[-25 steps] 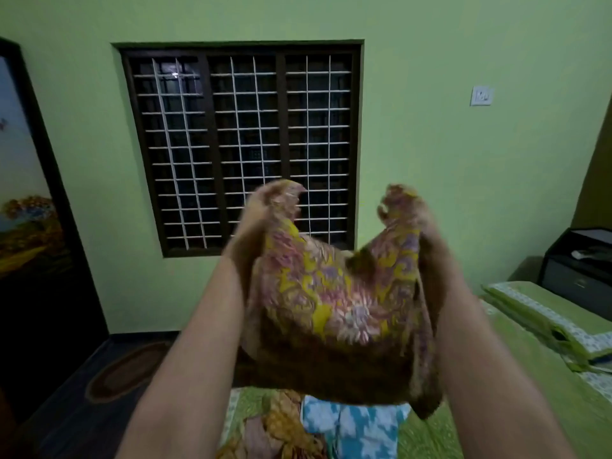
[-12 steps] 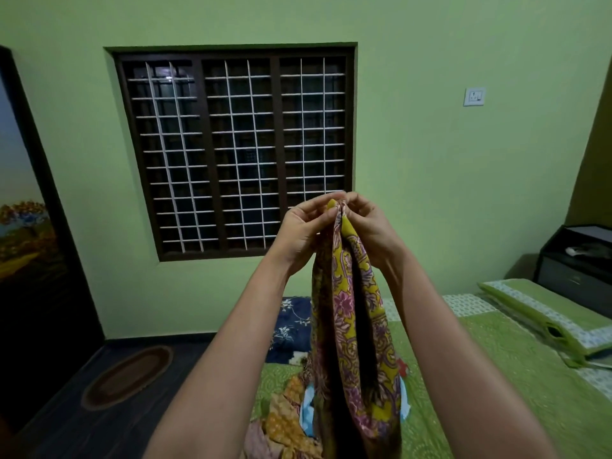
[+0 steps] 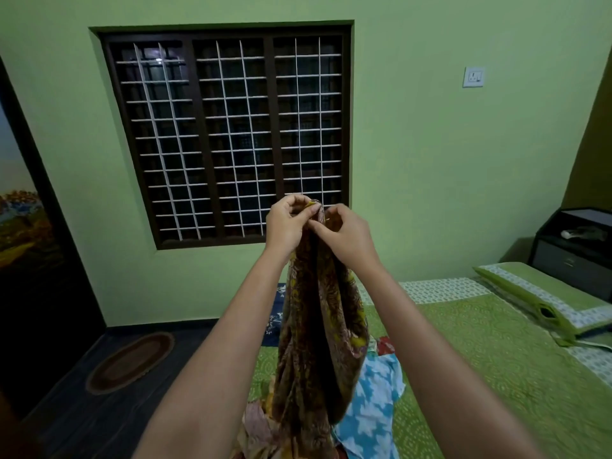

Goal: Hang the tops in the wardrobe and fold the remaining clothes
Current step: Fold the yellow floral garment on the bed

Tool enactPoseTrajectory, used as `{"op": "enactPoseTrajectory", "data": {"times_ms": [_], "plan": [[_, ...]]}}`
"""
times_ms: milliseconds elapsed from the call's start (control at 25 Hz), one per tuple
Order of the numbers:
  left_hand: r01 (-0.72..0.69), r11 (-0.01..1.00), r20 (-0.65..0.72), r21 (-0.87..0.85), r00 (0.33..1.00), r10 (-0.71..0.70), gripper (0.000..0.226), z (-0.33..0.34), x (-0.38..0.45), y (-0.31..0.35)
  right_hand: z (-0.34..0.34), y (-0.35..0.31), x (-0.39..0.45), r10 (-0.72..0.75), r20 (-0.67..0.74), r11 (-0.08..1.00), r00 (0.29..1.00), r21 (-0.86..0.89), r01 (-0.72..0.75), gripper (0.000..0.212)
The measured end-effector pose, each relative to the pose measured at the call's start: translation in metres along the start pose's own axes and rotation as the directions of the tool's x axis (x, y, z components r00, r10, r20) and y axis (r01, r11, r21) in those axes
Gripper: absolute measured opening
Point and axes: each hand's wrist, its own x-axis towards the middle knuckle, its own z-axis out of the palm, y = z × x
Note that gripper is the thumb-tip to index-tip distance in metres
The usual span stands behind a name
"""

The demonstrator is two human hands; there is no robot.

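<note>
A yellow and brown floral garment (image 3: 319, 332) hangs folded in half lengthwise in front of me, above the bed. My left hand (image 3: 287, 223) pinches its top edge between thumb and fingers. My right hand (image 3: 344, 235) touches the same top edge from the right, fingers curled on the cloth. Under the hanging garment lies a pile of clothes on the bed: a blue and white patterned piece (image 3: 371, 402), a pinkish piece (image 3: 256, 422), and a dark blue floral piece (image 3: 273, 321) further back.
The bed with a green quilt (image 3: 490, 369) fills the lower right, with a green pillow (image 3: 543, 296) by a dark bedside cabinet (image 3: 576, 250). A barred window (image 3: 228, 134) faces me. An oval mat (image 3: 130, 362) lies on the dark floor at left, near a dark door (image 3: 29, 246).
My hands came together from spread apart, folding the floral garment in half. It now hangs narrow and long, and both hands stay at its top edge.
</note>
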Motion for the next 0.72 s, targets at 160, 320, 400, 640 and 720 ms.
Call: {"op": "enactPoseTrajectory", "data": {"times_ms": [160,320,400,640,720], "plan": [[-0.052,0.978,-0.061,0.201,0.996,0.065,0.008,-0.005,-0.002,-0.003,0.01,0.008,-0.008,-0.017,0.006,0.974,1.0,-0.224,0.018,0.028],[-0.057,0.94,-0.119,0.337,0.988,0.103,0.011,-0.004,-0.005,-0.005,0.027,0.01,-0.023,-0.098,-0.186,0.967,0.978,-0.251,0.05,0.019],[-0.042,0.927,-0.154,0.374,0.982,0.107,0.013,-0.005,-0.006,-0.009,0.034,0.013,-0.025,-0.107,-0.239,0.97,0.965,-0.239,0.048,0.022],[0.052,0.912,-0.187,0.408,0.982,0.028,0.012,-0.008,-0.013,-0.03,0.04,0.008,-0.025,0.144,0.075,0.985,0.987,0.08,-0.15,0.022],[0.055,0.915,-0.181,0.401,0.983,0.02,0.011,-0.009,-0.016,-0.034,0.04,0.01,-0.024,0.322,0.22,0.899,0.921,0.234,-0.37,0.023]]}}
